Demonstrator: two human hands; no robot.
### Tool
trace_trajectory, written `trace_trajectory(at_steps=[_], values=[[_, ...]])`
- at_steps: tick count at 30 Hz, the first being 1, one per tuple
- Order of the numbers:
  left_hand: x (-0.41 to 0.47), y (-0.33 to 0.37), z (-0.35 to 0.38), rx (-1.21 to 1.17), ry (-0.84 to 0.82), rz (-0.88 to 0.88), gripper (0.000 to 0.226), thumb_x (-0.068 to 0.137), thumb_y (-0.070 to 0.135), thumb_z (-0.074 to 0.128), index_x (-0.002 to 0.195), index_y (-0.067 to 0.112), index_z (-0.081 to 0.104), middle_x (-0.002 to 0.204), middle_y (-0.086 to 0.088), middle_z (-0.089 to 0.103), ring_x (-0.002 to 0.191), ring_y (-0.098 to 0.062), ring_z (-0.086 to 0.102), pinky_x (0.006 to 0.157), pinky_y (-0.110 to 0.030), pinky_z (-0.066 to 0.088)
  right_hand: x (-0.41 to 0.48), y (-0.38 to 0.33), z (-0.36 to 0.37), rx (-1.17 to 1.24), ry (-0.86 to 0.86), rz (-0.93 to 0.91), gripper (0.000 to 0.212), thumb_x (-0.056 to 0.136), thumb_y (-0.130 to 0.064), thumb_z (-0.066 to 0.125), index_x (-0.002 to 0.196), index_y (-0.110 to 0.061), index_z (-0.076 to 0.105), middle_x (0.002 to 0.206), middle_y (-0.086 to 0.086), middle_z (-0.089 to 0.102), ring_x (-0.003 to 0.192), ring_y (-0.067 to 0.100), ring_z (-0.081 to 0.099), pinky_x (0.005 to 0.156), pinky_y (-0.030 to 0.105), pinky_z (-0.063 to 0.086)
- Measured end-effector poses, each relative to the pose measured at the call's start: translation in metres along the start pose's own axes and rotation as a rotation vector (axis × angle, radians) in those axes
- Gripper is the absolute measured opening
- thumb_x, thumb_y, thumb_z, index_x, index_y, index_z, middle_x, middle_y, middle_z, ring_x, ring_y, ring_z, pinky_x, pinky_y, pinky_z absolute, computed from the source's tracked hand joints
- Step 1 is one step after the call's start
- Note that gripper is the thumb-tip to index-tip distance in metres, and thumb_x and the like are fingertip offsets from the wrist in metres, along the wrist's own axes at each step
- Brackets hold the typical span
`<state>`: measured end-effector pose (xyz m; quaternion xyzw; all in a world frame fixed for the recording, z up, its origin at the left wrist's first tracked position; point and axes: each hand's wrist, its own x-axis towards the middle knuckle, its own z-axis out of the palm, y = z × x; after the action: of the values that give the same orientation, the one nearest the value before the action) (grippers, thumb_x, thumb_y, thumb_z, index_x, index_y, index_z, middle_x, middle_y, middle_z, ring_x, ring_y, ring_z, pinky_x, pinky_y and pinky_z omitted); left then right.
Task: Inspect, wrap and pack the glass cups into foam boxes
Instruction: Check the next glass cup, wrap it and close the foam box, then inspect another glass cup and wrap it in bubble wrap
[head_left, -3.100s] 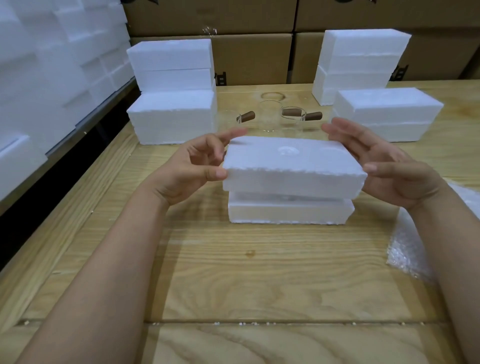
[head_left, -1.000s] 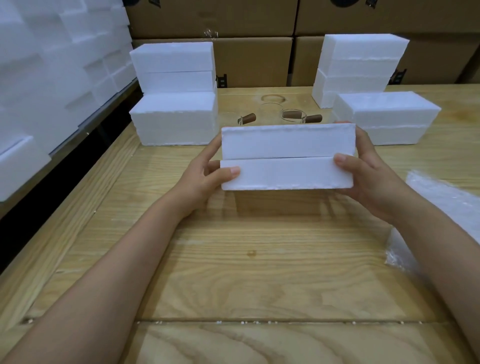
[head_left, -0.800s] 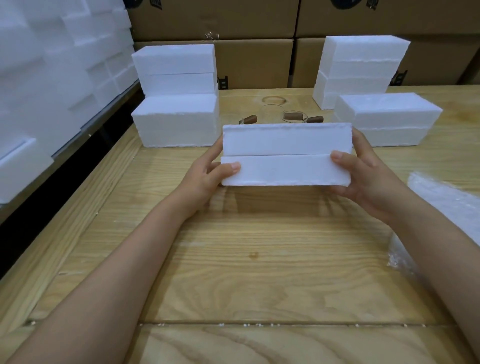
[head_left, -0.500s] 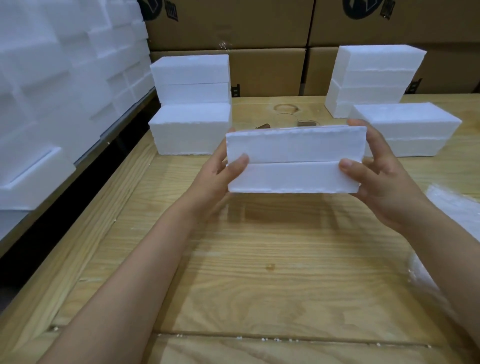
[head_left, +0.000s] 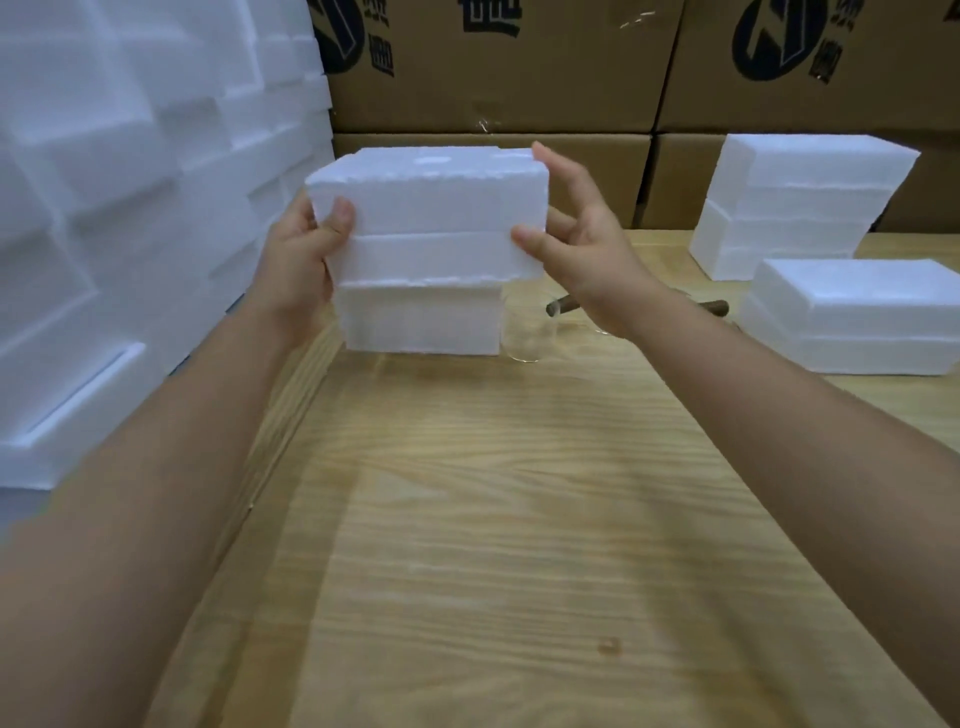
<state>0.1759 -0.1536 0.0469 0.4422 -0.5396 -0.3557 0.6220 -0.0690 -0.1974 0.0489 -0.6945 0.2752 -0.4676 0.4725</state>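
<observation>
foam box (head_left: 431, 218), its two halves closed together with the seam running along the front face, is held up at the far left of the table (head_left: 519, 493). it sits directly over a lower box (head_left: 421, 322) that stands on the wood; whether the two touch cannot be told, since the held box's bottom edge overlaps the lower one's top.

left hand (head_left: 296, 260) grips the left end, thumb curled onto the front face across the seam, the other fingers hidden behind the foam. right hand (head_left: 582, 244) is spread wide at the right end, fingers mostly straight: the thumb tip touches the front corner by the seam and the forefinger reaches up beside the top rear corner, while the middle fingers bend loosely without closing on the foam.

just right of the lower box stands a clear glass cup (head_left: 527, 332) with a brown handle (head_left: 563, 306) pointing toward the right wrist. a second brown handle (head_left: 711, 307) shows past the right forearm; its cup is mostly hidden.

two foam stacks (head_left: 800, 208) stand at the right side of the table. a foam wall (head_left: 130, 182) fills the left, and printed cartons (head_left: 493, 67) are stacked behind.
</observation>
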Motion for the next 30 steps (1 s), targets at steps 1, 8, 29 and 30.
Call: trace_trajectory(at_steps=[1, 8, 29, 30], values=[[0.006, -0.002, -0.003, 0.005, -0.001, -0.002, 0.038, 0.102, 0.015, 0.042, 0.14, 0.008, 0.042, 0.133, -0.009, 0.057, 0.118, -0.021, 0.059, 0.099, -0.039, 0.05, 0.007, 0.006, 0.004, 0.015, 0.005, 0.003, 0.062, 0.092, -0.006, 0.06, 0.141, -0.028, 0.03, 0.134, 0.012, 0.055, 0.123, 0.023, 0.054, 0.095, 0.035, 0.051], [0.029, -0.017, -0.007, -0.053, -0.058, 0.008, 0.053, 0.09, 0.023, 0.037, 0.138, 0.001, 0.043, 0.128, -0.013, 0.056, 0.115, -0.023, 0.06, 0.096, -0.039, 0.052, 0.034, 0.038, 0.022, 0.036, 0.066, 0.027, 0.062, 0.089, 0.0, 0.061, 0.14, -0.021, 0.03, 0.132, 0.013, 0.055, 0.119, 0.02, 0.055, 0.093, 0.033, 0.053], [-0.048, -0.036, 0.065, 0.374, 0.489, 0.421, 0.012, 0.093, 0.023, 0.049, 0.103, 0.025, 0.054, 0.086, 0.008, 0.061, 0.079, -0.008, 0.058, 0.071, -0.02, 0.046, -0.045, 0.038, -0.003, -0.339, 0.657, 0.034, 0.025, 0.084, -0.004, 0.066, 0.078, -0.028, 0.064, 0.078, -0.011, 0.059, 0.066, -0.01, 0.053, 0.064, 0.006, 0.042], [-0.06, -0.038, 0.081, 0.349, 0.389, 0.356, 0.011, 0.093, 0.019, 0.05, 0.094, 0.027, 0.057, 0.075, 0.011, 0.061, 0.068, -0.007, 0.058, 0.064, -0.019, 0.046, -0.061, 0.043, -0.008, -0.337, 0.659, 0.086, 0.027, 0.083, -0.004, 0.068, 0.073, -0.029, 0.063, 0.075, -0.013, 0.061, 0.065, -0.01, 0.055, 0.063, 0.005, 0.042]])
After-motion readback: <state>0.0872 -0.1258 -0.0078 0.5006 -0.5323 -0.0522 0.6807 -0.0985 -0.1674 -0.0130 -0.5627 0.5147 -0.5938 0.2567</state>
